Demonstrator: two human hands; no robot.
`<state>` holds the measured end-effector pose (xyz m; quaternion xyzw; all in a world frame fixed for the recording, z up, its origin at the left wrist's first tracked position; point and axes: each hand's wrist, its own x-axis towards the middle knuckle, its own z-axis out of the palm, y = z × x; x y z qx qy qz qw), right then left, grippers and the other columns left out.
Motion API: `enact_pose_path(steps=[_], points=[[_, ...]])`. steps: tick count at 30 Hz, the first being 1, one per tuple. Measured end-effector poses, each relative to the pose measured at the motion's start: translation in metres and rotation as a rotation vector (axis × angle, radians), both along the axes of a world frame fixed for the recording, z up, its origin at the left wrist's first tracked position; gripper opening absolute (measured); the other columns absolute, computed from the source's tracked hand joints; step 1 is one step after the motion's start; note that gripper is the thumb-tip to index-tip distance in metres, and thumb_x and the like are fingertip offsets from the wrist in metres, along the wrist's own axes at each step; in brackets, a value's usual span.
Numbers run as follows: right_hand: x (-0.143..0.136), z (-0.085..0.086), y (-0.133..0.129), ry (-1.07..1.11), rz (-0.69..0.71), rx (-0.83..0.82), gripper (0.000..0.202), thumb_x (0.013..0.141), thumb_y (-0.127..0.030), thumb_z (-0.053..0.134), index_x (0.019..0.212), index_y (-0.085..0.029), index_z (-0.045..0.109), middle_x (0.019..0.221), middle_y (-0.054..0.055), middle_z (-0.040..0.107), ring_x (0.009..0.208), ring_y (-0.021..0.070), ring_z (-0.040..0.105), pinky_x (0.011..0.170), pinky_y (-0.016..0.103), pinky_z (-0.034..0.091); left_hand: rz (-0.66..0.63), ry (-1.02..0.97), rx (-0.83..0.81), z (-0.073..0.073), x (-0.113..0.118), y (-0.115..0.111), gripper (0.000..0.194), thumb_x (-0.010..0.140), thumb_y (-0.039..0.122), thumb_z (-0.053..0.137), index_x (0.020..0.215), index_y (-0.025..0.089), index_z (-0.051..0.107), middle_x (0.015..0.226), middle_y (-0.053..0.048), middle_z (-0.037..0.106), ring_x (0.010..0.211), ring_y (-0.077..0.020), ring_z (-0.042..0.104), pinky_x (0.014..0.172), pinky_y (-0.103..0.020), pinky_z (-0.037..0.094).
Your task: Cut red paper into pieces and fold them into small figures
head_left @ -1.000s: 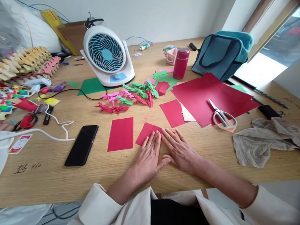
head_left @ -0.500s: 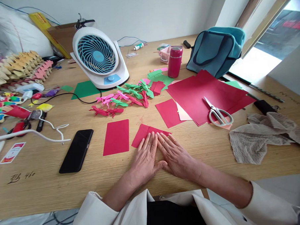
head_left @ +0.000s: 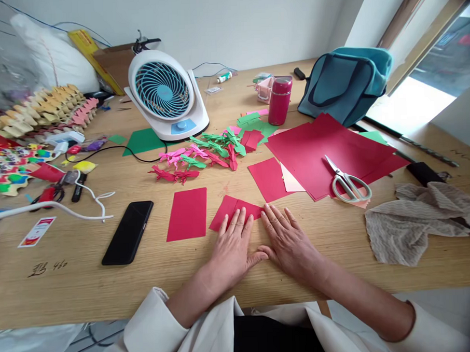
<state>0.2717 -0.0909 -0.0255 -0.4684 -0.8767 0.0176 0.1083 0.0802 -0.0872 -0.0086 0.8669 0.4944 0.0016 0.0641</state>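
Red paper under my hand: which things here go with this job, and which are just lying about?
Seem to go with it:
- left hand, flat on the small red paper
- right hand, at its edge
- red rectangle
- big red sheets
- scissors
- folded paper shapes

Probably just lying about:
- phone
- fan
- bottle
- blue bag
- cloth

White wall (head_left: 252,25), wooden table (head_left: 146,289), bright window (head_left: 426,95)

Room to pass lies between the phone (head_left: 127,233) and red card (head_left: 187,214), with paper figures (head_left: 217,145) and the fan (head_left: 163,91) beyond.
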Motion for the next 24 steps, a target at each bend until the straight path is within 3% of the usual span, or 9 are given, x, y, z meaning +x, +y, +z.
enact_pose_path(steps=[5,10,13,17,24], points=[[0.003,-0.003,0.000,0.002,0.028,0.014,0.066,0.094,-0.035,0.047,0.148,0.000,0.034,0.157,0.024,0.026,0.146,0.0354,0.025,0.117,0.057,0.025,0.045,-0.031,0.044,-0.004,0.016,0.006,0.099,0.083,0.075,0.038,0.148,0.001,0.031,0.156,-0.028,0.026,0.147,-0.0350,0.023,0.114,-0.050,0.033],[0.004,-0.006,0.000,0.035,0.045,0.047,0.068,0.092,-0.032,0.047,0.152,-0.007,0.029,0.158,0.019,0.027,0.147,0.0341,0.023,0.116,0.056,0.027,0.064,-0.012,0.010,-0.001,0.030,0.013,0.102,0.078,0.081,0.038,0.153,0.012,0.026,0.160,-0.020,0.022,0.146,-0.0407,0.022,0.112,-0.057,0.032],[0.002,-0.007,0.000,0.037,0.025,0.048,0.064,0.094,-0.035,0.046,0.150,-0.007,0.033,0.157,0.020,0.030,0.146,0.0342,0.025,0.115,0.056,0.027,0.099,0.006,-0.028,0.003,0.033,0.017,0.102,0.080,0.081,0.033,0.152,0.010,0.027,0.160,-0.020,0.023,0.147,-0.0389,0.020,0.113,-0.059,0.029],[0.001,-0.006,0.000,0.022,0.013,0.035,0.063,0.095,-0.038,0.047,0.148,-0.006,0.037,0.156,0.022,0.030,0.146,0.0352,0.027,0.115,0.056,0.027,0.085,0.012,-0.052,0.003,0.027,0.019,0.099,0.084,0.078,0.029,0.152,0.008,0.026,0.161,-0.020,0.019,0.149,-0.0353,0.014,0.117,-0.057,0.021],[-0.001,0.002,-0.001,0.034,0.022,0.009,0.060,0.098,-0.048,0.044,0.146,-0.013,0.042,0.156,0.023,0.031,0.145,0.0364,0.028,0.113,0.060,0.027,0.000,0.011,-0.022,0.000,0.001,0.012,0.094,0.086,0.076,0.026,0.153,0.010,0.026,0.161,-0.019,0.017,0.150,-0.0329,0.014,0.118,-0.054,0.019]])
